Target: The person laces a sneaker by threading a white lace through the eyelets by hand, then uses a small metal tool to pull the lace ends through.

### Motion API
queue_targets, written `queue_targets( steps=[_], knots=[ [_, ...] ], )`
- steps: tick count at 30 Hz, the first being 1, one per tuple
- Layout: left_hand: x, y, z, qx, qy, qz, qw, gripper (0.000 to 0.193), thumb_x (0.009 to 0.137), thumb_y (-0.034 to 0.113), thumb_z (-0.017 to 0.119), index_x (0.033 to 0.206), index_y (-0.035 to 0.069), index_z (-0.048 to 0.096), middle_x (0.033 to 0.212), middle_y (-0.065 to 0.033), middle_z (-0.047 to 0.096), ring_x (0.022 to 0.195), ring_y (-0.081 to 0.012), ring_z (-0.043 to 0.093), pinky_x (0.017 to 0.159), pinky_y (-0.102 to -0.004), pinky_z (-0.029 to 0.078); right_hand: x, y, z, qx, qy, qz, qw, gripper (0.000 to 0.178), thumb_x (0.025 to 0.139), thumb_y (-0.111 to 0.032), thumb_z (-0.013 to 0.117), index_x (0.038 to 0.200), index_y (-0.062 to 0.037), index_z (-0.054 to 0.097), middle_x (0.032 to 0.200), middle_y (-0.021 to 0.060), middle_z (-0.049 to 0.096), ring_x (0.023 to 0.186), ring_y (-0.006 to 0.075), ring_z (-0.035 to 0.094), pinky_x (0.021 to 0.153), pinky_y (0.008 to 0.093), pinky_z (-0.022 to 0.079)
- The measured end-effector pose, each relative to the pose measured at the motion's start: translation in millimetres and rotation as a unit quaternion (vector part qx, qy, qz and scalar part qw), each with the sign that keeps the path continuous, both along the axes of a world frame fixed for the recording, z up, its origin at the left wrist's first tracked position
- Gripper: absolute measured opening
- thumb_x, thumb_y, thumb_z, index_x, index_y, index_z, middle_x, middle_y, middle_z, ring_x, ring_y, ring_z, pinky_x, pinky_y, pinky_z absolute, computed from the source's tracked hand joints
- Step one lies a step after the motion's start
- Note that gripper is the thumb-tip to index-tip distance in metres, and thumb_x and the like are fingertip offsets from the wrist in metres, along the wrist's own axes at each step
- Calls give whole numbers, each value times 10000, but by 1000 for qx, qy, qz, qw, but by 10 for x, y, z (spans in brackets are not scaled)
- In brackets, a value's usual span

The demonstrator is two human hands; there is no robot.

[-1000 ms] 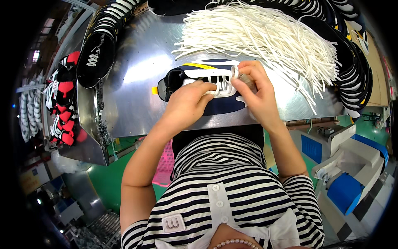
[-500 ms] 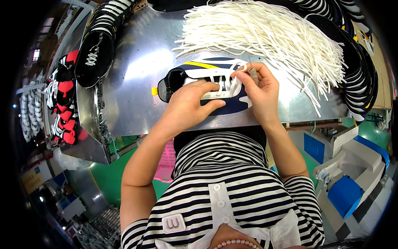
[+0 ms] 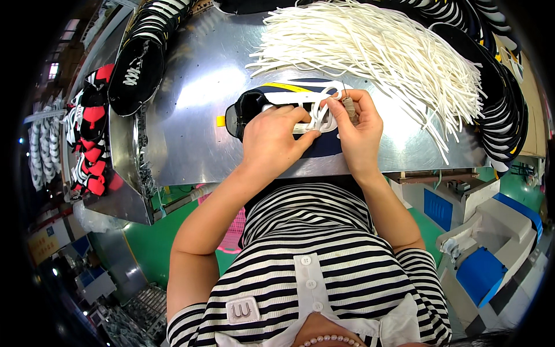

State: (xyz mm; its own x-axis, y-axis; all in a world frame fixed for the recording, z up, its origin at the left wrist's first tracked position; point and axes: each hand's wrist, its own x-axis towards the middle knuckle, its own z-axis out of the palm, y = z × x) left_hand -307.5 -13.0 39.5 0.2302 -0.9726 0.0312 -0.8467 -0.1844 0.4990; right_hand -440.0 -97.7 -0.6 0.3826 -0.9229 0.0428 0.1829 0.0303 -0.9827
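Observation:
A navy shoe upper (image 3: pixel 321 149) with white and yellow stripes lies flat on the metal table, its black-lined heel opening toward the left. A white shoelace (image 3: pixel 316 117) runs across its eyelets and loops up at the far right side. My left hand (image 3: pixel 274 136) grips the upper, with thumb and forefinger bent around the lacing; its other fingers are partly hidden. My right hand (image 3: pixel 361 127) pinches the lace loop between thumb and forefinger. Against its palm sits a small tan wrapped object (image 3: pixel 349 110) with a thin dark tip, perhaps a tool.
Behind the shoe spreads a big pile of white laces (image 3: pixel 370 52). Stacked dark uppers (image 3: pixel 503 127) line the right edge, and more uppers (image 3: pixel 136 75) stand at the left. Red and black uppers (image 3: pixel 92 139) hang beyond the metal table's (image 3: pixel 191 144) left edge.
The left thumb and forefinger have drawn closer together on the upper. More white lace now lies bunched across the eyelets. My right hand has turned slightly, showing more of the tan object.

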Motion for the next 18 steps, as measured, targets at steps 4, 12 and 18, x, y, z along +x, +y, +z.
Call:
queue_targets(
  steps=[4, 12, 18],
  knots=[
    [-11, 15, -7, -3, -32, -1, 999, 288, 779, 320, 767, 901, 67, 700, 839, -85, 675, 799, -281, 648, 701, -388, 507, -134, 14, 85, -8, 80, -4, 997, 186, 921, -40, 650, 1066, 15, 549, 885, 82, 671, 819, 106, 641, 717, 244, 504],
    [48, 18, -92, -38, -19, -30, 999, 291, 770, 301, 784, 857, 33, 711, 823, -99, 689, 735, -294, 661, 669, -369, 520, -554, 216, 80, -102, 241, 122, 957, 138, 921, -135, 666, 954, -20, 597, 771, 122, 695, 670, 232, 691, 614, 309, 513],
    [71, 1, -72, -25, 19, -42, 999, 274, 765, 262, 795, 847, 17, 701, 811, -113, 683, 714, -295, 653, 652, -356, 508, -498, 154, 91, -108, 281, 151, 942, 147, 926, -162, 650, 926, -35, 575, 756, 108, 694, 676, 266, 690, 599, 347, 507]
  ],
)
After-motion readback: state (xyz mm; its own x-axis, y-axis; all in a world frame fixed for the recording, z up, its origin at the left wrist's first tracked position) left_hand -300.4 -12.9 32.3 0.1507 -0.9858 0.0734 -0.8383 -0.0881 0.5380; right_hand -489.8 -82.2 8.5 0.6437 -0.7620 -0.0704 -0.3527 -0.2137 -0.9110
